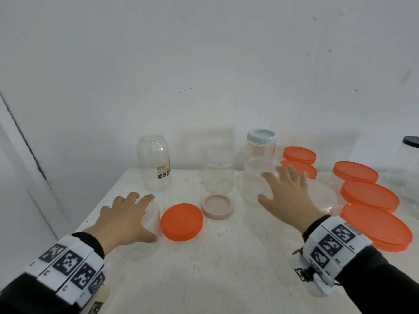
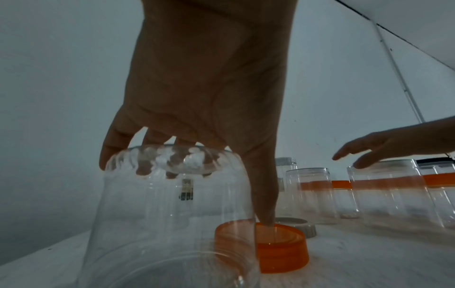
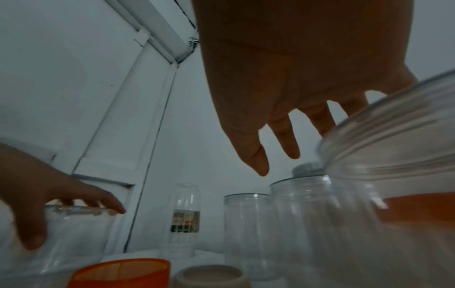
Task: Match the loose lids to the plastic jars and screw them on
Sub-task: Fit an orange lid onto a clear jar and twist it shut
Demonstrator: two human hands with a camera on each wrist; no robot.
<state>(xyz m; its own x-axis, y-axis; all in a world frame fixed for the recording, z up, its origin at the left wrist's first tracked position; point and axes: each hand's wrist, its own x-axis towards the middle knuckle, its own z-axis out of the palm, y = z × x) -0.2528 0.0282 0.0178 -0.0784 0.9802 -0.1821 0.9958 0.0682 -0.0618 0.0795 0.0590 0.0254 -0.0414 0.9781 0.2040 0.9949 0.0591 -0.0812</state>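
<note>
My left hand [image 1: 136,216] grips a small clear lidless jar [image 1: 140,243] from above at the table's front left, fingers over its rim and thumb down its side [image 2: 263,194]. Right beside the jar lies an orange lid [image 1: 182,222], open side up. A beige lid [image 1: 217,206] lies farther back, in front of a clear jar [image 1: 217,171]. My right hand [image 1: 278,189] hovers with fingers spread over a wide clear jar [image 1: 254,189] and holds nothing. A labelled bottle-shaped jar [image 1: 155,163] stands lidless at the back left.
A jar with a pale blue lid [image 1: 261,137] stands at the back. Several orange lids [image 1: 369,194] and a shallow clear container [image 1: 324,196] crowd the right side. A black-lidded jar [image 1: 410,152] stands at the far right. The wall runs close behind, and the table's left edge [image 1: 102,196] lies near my left hand.
</note>
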